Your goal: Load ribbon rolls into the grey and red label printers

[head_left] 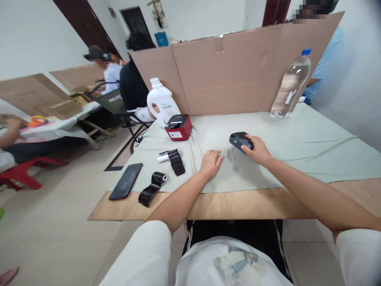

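Observation:
My right hand (256, 149) is closed around the side of a small dark grey-blue handheld device (238, 140), black on top; its exact kind is unclear. The device is over the right-middle part of the cloth. My left hand (210, 162) rests palm down on the cloth, fingers stretched out, holding nothing. Left of it lie two partly unrolled black strips on white cores: one roll (177, 162) beside a short white tube (162, 158), and another roll (151, 188) nearer the table edge. Beyond them stands a red and black box-shaped device (179, 128) with a white sticker.
A dark phone (126, 181) lies at the table's left edge. Behind the red device is a white jug (163, 104). A clear bottle with a blue cap (290, 87) leans against the cardboard partition (226, 75). Other people sit beyond the partition and at the left table.

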Available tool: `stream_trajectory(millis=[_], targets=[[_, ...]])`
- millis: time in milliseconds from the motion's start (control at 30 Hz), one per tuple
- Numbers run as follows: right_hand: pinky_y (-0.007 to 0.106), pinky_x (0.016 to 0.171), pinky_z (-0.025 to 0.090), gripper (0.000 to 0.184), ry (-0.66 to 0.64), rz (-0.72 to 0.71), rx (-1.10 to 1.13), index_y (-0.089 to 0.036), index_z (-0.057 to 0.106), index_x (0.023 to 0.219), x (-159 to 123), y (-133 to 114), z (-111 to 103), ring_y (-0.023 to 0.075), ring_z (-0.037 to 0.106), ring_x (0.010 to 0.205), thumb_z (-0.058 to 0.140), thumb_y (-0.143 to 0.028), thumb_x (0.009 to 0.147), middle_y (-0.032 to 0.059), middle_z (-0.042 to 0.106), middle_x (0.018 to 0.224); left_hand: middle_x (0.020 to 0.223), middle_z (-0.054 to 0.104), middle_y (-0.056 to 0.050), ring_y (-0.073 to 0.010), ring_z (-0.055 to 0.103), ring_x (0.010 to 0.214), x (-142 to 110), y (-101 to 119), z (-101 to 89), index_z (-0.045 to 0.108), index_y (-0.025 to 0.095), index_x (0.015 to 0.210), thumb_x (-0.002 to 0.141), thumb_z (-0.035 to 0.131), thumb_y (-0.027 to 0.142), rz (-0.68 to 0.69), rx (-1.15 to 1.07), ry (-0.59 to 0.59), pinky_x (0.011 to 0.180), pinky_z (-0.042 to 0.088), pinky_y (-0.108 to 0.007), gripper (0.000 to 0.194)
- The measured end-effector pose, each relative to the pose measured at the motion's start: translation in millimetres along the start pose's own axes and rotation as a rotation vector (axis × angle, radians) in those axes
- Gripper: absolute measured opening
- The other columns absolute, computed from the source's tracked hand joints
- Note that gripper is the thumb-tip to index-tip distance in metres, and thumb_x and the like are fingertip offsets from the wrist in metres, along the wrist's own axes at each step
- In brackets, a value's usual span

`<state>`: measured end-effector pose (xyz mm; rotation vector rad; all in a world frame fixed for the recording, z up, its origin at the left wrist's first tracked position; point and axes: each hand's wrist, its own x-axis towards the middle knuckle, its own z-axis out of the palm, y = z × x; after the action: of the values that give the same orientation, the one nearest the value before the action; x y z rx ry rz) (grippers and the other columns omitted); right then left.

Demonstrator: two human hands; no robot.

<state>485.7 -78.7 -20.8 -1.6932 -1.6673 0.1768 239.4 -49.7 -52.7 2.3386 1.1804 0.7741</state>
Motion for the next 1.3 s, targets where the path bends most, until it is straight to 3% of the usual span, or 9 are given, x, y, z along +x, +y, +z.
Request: stream_trajectory(millis=[167, 267, 400, 500, 600, 733, 933, 1067, 1300], targets=[[0.059, 0.107, 0.036, 0.065, 0.046, -0.200, -0.054, -0.021, 0.052, 0.136, -56, -58, 35, 0.0395, 0.041, 0.127, 0.064, -0.049, 0.079, 0.0180, 0.039, 0.142, 0.106, 0.063, -0.012, -0.0222, 0.064, 0.082, -7, 5, 0.9, 0.037, 0.016, 0.141, 0.089, 0.045, 0.061, -0.229, -0.739, 0.074, 0.078, 0.054, -0.042, 0.068], [0.062, 0.107, 0.036, 0.066, 0.045, -0.214, -0.016, -0.022, 0.051, 0.135, -71, -68, 46, 0.0407, 0.037, 0.130, 0.066, -0.053, 0.078, 0.0174, 0.034, 0.144, 0.127, 0.054, -0.015, -0.0235, 0.065, 0.093, -10, 11, 1.7, 0.020, 0.023, 0.149, 0.078, 0.065, 0.059, -0.331, -1.013, 0.054, 0.075, 0.055, -0.039, 0.092], [0.054, 0.099, 0.047, 0.052, -0.020, -0.142, 0.251, -0.022, 0.056, 0.125, -73, -58, 49, 0.0326, 0.049, 0.121, 0.049, -0.059, 0.088, 0.0166, 0.045, 0.131, 0.145, 0.043, -0.014, -0.0301, 0.046, 0.129, -6, 5, -1.7, 0.020, 0.022, 0.151, 0.070, 0.075, 0.046, -0.292, -0.963, 0.073, 0.107, 0.039, -0.043, 0.101], [0.047, 0.085, 0.055, 0.055, -0.016, -0.011, 0.503, -0.022, 0.050, 0.129, -68, -46, 48, 0.0252, 0.059, 0.099, 0.040, -0.061, 0.091, 0.0151, 0.053, 0.121, 0.147, 0.041, -0.014, -0.0309, 0.039, 0.136, -3, -3, -2.2, 0.025, 0.019, 0.150, 0.069, 0.072, 0.045, -0.213, -0.983, 0.038, 0.115, 0.029, -0.044, 0.097], [0.047, 0.086, 0.054, 0.077, -0.068, 0.068, 0.641, -0.021, 0.034, 0.142, -65, -38, 49, 0.0264, 0.059, 0.103, 0.052, -0.068, 0.083, 0.0175, 0.051, 0.129, 0.146, 0.042, -0.014, -0.0303, 0.047, 0.127, -5, -3, 0.1, 0.022, 0.020, 0.151, 0.070, 0.071, 0.044, -0.187, -1.018, -0.045, 0.109, 0.036, -0.046, 0.097], [0.052, 0.100, 0.045, 0.099, -0.162, 0.029, 0.627, -0.022, 0.020, 0.149, -65, -37, 49, 0.0316, 0.051, 0.122, 0.069, -0.061, 0.072, 0.0190, 0.042, 0.142, 0.145, 0.042, -0.013, -0.0266, 0.056, 0.115, -8, 1, -0.4, 0.021, 0.025, 0.151, 0.071, 0.074, 0.041, -0.185, -1.004, -0.115, 0.097, 0.047, -0.042, 0.098], [0.052, 0.096, 0.048, 0.100, -0.224, 0.079, 0.630, -0.024, 0.017, 0.150, -64, -37, 42, 0.0280, 0.061, 0.106, 0.073, -0.052, 0.072, 0.0193, 0.043, 0.141, 0.126, 0.055, -0.010, -0.0138, 0.063, 0.074, -2, -9, -7.8, 0.027, 0.027, 0.148, 0.070, 0.066, 0.035, -0.285, -1.149, -0.262, 0.062, 0.052, -0.028, 0.087], [0.051, 0.091, 0.051, 0.100, -0.253, 0.092, 0.614, -0.025, 0.019, 0.150, -61, -34, 39, 0.0262, 0.063, 0.098, 0.074, -0.050, 0.071, 0.0187, 0.045, 0.138, 0.106, 0.062, -0.004, -0.0114, 0.063, 0.066, 2, -15, -11.3, 0.032, 0.026, 0.144, 0.068, 0.068, 0.026, -0.315, -1.208, -0.285, 0.061, 0.051, -0.026, 0.084], [0.049, 0.089, 0.052, 0.100, -0.281, 0.089, 0.612, -0.025, 0.020, 0.149, -59, -33, 36, 0.0261, 0.063, 0.099, 0.075, -0.051, 0.069, 0.0183, 0.046, 0.138, 0.101, 0.061, -0.001, -0.0108, 0.064, 0.064, 3, -13, -19.1, 0.038, 0.027, 0.137, 0.067, 0.076, 0.026, -0.324, -1.267, -0.343, 0.059, 0.053, -0.026, 0.079]])
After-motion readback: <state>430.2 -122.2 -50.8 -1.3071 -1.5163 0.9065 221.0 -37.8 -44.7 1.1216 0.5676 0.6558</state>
